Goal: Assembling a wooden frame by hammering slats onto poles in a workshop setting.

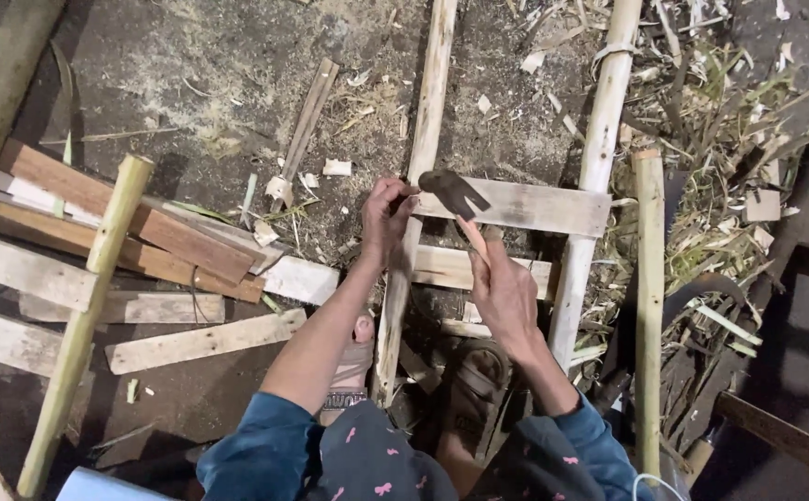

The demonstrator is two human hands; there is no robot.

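My right hand [504, 292] grips the wooden handle of a hammer [453, 192], whose dark head hangs just above a flat wooden slat [543, 206]. That slat lies across two long bamboo poles, the left pole [420, 176] and the right pole [597, 158]. My left hand [386, 218] pinches something small against the left end of the slat, where it crosses the left pole; I cannot make out what it is. A second slat [451, 266] crosses the poles lower down. My sandalled feet [353, 362] rest on the frame.
Loose boards [135, 227] and a green bamboo stick [84, 315] lie at the left on the dirt floor. Another bamboo post [648, 297] stands at the right, among a heap of bamboo shavings [720, 121]. Dark timber [794, 436] sits at the lower right.
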